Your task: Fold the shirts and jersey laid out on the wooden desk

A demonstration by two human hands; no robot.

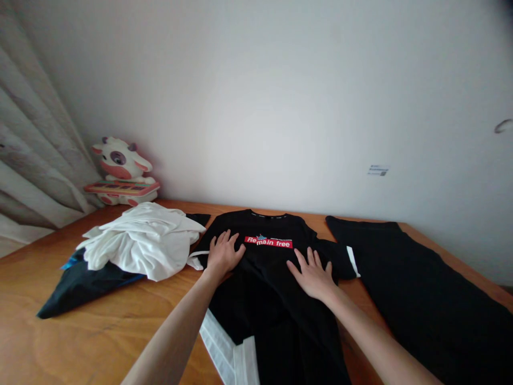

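A black T-shirt (264,267) with white trim lies front up on the wooden table, its collar toward the wall. Across its chest runs a red print reading "Remain free". My left hand (223,253) rests on the shirt's left side, left of the print, with fingers spread. On the other side, just below the print's right end, my right hand (312,272) lies on the fabric, its fingers also apart. Neither hand grasps anything. The lower part of the shirt is rumpled, with a white hem strip (236,353) showing near the bottom.
A crumpled white garment (148,240) lies on a dark, blue-edged one (88,283) at the left. Black cloth (420,283) is spread at the right. A cow-shaped toy keyboard (124,174) stands in the back left corner by a curtain (36,133). The wall (272,107) bounds the table (100,342).
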